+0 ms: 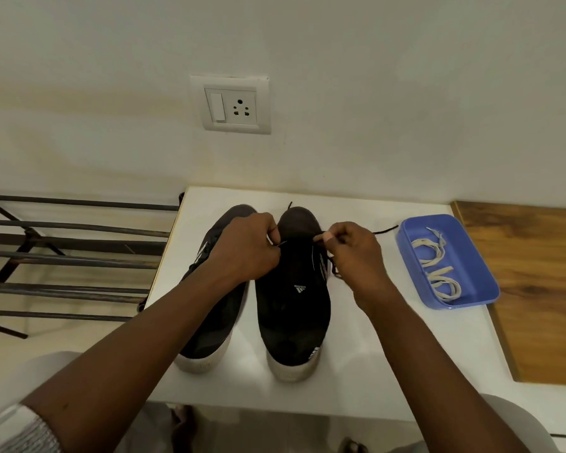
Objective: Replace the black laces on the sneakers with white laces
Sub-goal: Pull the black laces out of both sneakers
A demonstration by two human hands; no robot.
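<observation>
- My left hand [242,246] pinched the black lace [385,228] over the right sneaker [291,302].
- My right hand [353,256] pinched it too.
- White laces [445,284] lay in the tray [489,282], far right.

Left forearm enters from 7 o'clock, right from 5 o'clock. Left hand [245,248] and right hand [356,256], fingers curled, each pinch the black lace [386,229].
</observation>
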